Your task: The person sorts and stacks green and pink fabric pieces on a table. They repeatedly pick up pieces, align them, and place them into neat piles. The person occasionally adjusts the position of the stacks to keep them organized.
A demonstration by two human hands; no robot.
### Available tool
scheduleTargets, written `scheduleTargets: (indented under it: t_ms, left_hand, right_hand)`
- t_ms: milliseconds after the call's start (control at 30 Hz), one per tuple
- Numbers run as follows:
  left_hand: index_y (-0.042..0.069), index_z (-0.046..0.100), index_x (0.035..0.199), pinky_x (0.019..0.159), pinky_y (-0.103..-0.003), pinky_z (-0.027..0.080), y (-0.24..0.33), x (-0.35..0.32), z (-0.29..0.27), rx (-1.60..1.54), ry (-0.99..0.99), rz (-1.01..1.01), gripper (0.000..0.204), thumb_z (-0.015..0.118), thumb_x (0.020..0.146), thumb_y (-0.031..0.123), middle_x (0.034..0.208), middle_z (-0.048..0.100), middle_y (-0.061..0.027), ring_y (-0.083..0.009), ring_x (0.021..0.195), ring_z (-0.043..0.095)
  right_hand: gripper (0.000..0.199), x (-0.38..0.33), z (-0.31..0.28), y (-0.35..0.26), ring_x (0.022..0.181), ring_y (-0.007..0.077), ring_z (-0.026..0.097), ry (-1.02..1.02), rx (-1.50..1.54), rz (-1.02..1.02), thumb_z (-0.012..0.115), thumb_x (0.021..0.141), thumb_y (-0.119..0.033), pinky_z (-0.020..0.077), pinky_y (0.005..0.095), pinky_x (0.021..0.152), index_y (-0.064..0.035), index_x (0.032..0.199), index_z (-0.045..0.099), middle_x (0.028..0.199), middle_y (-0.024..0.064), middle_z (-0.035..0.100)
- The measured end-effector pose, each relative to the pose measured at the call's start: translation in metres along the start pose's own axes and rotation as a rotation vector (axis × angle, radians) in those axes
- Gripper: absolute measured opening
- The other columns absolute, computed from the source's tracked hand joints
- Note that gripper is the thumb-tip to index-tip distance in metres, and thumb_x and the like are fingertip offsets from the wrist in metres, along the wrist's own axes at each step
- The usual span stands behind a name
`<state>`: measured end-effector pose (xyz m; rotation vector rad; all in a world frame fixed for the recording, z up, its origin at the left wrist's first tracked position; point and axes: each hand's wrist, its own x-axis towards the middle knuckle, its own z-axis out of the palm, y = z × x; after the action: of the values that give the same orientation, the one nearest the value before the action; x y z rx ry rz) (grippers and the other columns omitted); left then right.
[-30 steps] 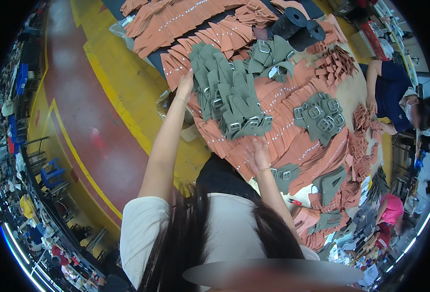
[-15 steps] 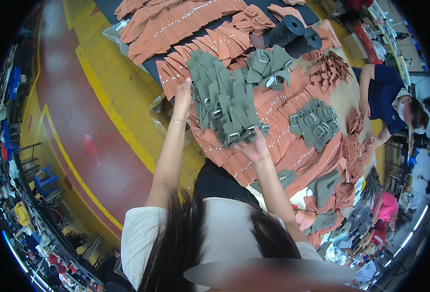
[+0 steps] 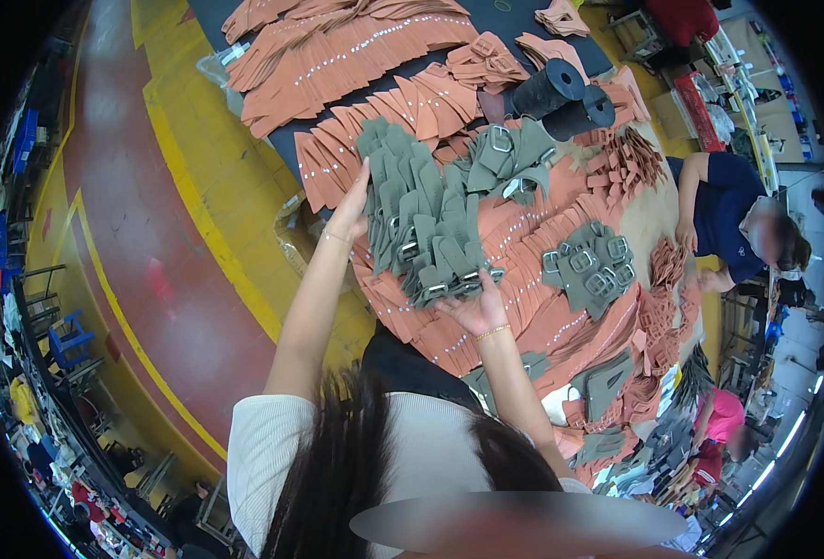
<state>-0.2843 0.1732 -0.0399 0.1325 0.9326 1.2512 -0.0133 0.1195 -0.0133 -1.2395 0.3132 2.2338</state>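
A long fanned row of grey-green leather strap pieces with metal buckles (image 3: 426, 224) lies across rust-coloured leather pieces on the table. My left hand (image 3: 351, 203) presses against the row's far left end, fingers spread along it. My right hand (image 3: 475, 307) cups the near end of the row from below, by the buckles. Both hands bracket the row between them.
Rust-coloured cut pieces (image 3: 356, 56) in overlapping rows cover the table. Two black spools (image 3: 561, 98) stand at the back. More grey buckle pieces (image 3: 587, 265) lie to the right. A person in dark blue (image 3: 724, 219) works at the right. Yellow floor lines (image 3: 207, 224) run to the left.
Both hands have closed in on the grey strap row; the left hand slid down along its far end and the right hand came up under its near end.
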Motion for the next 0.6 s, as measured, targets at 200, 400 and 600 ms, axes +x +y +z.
scheduleTargets:
  t_ms: [200, 400, 600]
  left_hand:
    - [0.008, 0.035, 0.138, 0.102, -0.037, 0.038, -0.007, 0.0, 0.005, 0.14, 0.118, 0.048, 0.063, 0.035, 0.094, 0.053, 0.137, 0.042, -0.0075, -0.0207, 0.123, 0.044]
    - [0.001, 0.038, 0.134, 0.097, -0.034, 0.04, -0.009, 0.002, 0.012, 0.161, 0.098, 0.071, 0.08, 0.031, 0.089, 0.066, 0.128, 0.052, -0.0099, -0.0197, 0.115, 0.051]
    - [0.001, 0.041, 0.133, 0.1, -0.039, 0.04, 0.022, 0.025, -0.03, -0.065, -0.083, -0.28, 0.076, 0.029, 0.091, 0.063, 0.128, 0.052, -0.0132, -0.0251, 0.116, 0.051]
  right_hand:
    - [0.06, 0.003, -0.002, -0.002, 0.131, 0.0378, 0.026, -0.012, 0.002, -0.002, 0.034, 0.095, -0.045, 0.0162, 0.0579, 0.107, -0.0091, 0.142, 0.023, 0.144, 0.0134, 0.027]
    - [0.063, 0.004, -0.005, -0.004, 0.134, 0.0389, 0.022, 0.005, 0.026, 0.016, 0.035, 0.094, -0.047, 0.0139, 0.0576, 0.108, -0.008, 0.142, 0.022, 0.146, 0.0146, 0.024]
    - [0.057, 0.008, -0.005, -0.002, 0.133, 0.0365, 0.027, -0.001, 0.071, 0.0, 0.038, 0.095, -0.043, 0.0155, 0.0567, 0.108, -0.0116, 0.14, 0.026, 0.147, 0.0106, 0.026]
